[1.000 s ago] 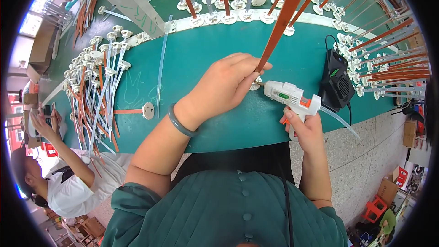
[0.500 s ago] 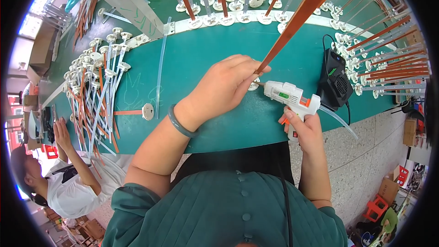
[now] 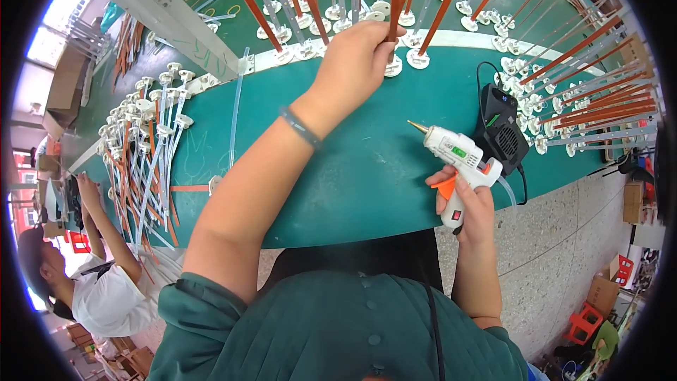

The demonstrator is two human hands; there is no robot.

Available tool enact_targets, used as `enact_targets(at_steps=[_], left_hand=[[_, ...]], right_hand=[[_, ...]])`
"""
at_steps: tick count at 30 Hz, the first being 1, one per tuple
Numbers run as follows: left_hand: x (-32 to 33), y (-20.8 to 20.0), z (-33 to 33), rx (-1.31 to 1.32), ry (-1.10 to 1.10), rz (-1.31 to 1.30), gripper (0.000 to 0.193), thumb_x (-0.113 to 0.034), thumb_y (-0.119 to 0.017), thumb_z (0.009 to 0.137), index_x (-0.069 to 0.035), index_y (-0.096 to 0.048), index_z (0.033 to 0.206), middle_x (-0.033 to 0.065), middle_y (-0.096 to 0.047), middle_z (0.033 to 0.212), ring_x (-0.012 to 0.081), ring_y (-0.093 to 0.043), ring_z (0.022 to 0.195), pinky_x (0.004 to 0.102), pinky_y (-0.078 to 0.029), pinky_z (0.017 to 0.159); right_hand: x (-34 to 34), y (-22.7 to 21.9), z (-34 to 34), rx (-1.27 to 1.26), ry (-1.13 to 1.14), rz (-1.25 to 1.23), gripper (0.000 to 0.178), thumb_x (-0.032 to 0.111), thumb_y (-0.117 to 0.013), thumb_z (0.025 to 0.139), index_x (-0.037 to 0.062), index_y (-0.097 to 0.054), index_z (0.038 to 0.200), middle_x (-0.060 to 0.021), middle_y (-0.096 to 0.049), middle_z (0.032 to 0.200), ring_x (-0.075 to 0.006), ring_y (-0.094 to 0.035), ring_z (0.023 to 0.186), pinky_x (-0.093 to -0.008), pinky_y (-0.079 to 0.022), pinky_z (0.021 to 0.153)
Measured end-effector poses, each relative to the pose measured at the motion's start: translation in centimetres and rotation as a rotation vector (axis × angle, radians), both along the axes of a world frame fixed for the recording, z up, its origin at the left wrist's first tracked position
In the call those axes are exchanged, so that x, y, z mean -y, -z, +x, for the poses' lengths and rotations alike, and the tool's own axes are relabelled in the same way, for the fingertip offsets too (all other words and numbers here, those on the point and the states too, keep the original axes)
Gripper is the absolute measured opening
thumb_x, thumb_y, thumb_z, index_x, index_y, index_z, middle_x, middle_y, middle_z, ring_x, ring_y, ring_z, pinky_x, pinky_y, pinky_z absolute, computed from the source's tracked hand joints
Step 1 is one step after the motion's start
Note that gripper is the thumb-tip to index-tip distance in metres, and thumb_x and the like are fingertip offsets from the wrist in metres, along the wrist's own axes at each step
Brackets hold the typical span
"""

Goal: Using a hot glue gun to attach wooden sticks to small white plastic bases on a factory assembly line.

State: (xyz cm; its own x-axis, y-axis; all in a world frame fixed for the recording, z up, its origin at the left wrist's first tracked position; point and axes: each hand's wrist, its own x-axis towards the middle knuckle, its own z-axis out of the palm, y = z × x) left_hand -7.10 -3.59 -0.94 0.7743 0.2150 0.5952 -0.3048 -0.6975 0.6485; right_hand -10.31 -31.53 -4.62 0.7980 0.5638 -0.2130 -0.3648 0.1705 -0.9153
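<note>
My left hand [image 3: 351, 63] reaches to the far side of the green table [image 3: 338, 176]. Its fingers close round the lower part of an upright brown strip [image 3: 396, 0], just above a round white base [image 3: 393, 67]. Other upright strips on white bases stand in a row beside it. In my right hand [image 3: 476, 208] is a white hot glue gun [image 3: 451, 147] with an orange trigger. Its brass nozzle points up and left, away from the strips, and a clear glue stick [image 3: 506, 190] sticks out of its back.
A black fan-like device [image 3: 506, 137] with a cable stands right of the glue gun. Many standing strips [image 3: 599, 102] crowd the far right. Heaped strips with white bases [image 3: 144, 155] lie left, near a clear stick [image 3: 237, 113]. A pale post [image 3: 155, 17] rises behind. A co-worker [image 3: 106, 296] sits left.
My left hand has carried the brown strip away from me to the standing row, and it is now more upright. The glue gun's nozzle has come away from the base; my right hand is slightly lower.
</note>
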Motion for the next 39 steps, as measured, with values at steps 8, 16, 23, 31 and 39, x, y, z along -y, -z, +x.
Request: enact_targets(at_steps=[8, 16, 23, 31, 39], left_hand=[[0.3, 0.8, 2.1, -0.065, -0.024, 0.011, 0.016, -0.003, -0.06, 0.084, -0.001, -0.065, 0.099, 0.0164, -0.063, 0.084, 0.0342, -0.062, 0.078, 0.0407, -0.05, 0.07], [0.6, 1.6, 0.1, -0.042, -0.067, -0.114, 0.019, -0.002, -0.061, 0.082, 0.0, -0.062, 0.1, 0.0164, -0.062, 0.089, 0.0347, -0.062, 0.078, 0.0406, -0.051, 0.071], [1.3, 1.9, -8.8, -0.139, -0.048, 0.156, 0.014, -0.004, -0.063, 0.078, -0.004, -0.061, 0.092, 0.0139, -0.061, 0.091, 0.0344, -0.059, 0.089, 0.0422, -0.049, 0.082], [-13.5, -0.4, -23.2, -0.13, -0.694, 0.066, 0.011, -0.006, -0.065, 0.084, -0.004, -0.069, 0.094, 0.0077, -0.067, 0.081, 0.0159, -0.063, 0.072, 0.0282, -0.05, 0.066], [-27.4, 1.1, -31.4, -0.493, -1.185, 0.318, 0.012, -0.017, -0.066, 0.081, -0.01, -0.071, 0.09, 0.0116, -0.067, 0.093, 0.0291, -0.064, 0.088, 0.0398, -0.051, 0.078]], right_hand=[[0.2, 0.4, 0.2, -0.014, -0.019, 0.016, 0.03, 0.02, -0.057, 0.092, -0.0029, -0.057, 0.112, -0.0221, -0.067, 0.098, -0.0153, -0.06, 0.061, -0.0255, -0.048, 0.055], [0.2, 0.6, 0.2, 0.001, -0.012, 0.06, 0.032, 0.02, -0.055, 0.093, -0.0053, -0.055, 0.113, -0.0243, -0.065, 0.099, -0.0166, -0.06, 0.06, -0.0253, -0.047, 0.055], [0.4, 1.4, -0.1, 0.056, 0.008, 0.054, 0.032, 0.022, -0.053, 0.096, -0.0057, -0.054, 0.111, -0.0226, -0.065, 0.096, -0.0178, -0.058, 0.058, -0.0271, -0.046, 0.051], [0.8, 2.0, 0.0, 0.143, -0.025, 0.094, 0.028, 0.022, -0.051, 0.098, -0.0029, -0.051, 0.111, -0.0208, -0.063, 0.097, -0.0149, -0.054, 0.056, -0.0264, -0.043, 0.049], [0.4, 1.8, -0.1, 0.131, -0.007, 0.103, 0.03, 0.021, -0.053, 0.096, -0.0044, -0.051, 0.113, -0.0235, -0.062, 0.098, -0.0157, -0.056, 0.059, -0.0275, -0.045, 0.051]])
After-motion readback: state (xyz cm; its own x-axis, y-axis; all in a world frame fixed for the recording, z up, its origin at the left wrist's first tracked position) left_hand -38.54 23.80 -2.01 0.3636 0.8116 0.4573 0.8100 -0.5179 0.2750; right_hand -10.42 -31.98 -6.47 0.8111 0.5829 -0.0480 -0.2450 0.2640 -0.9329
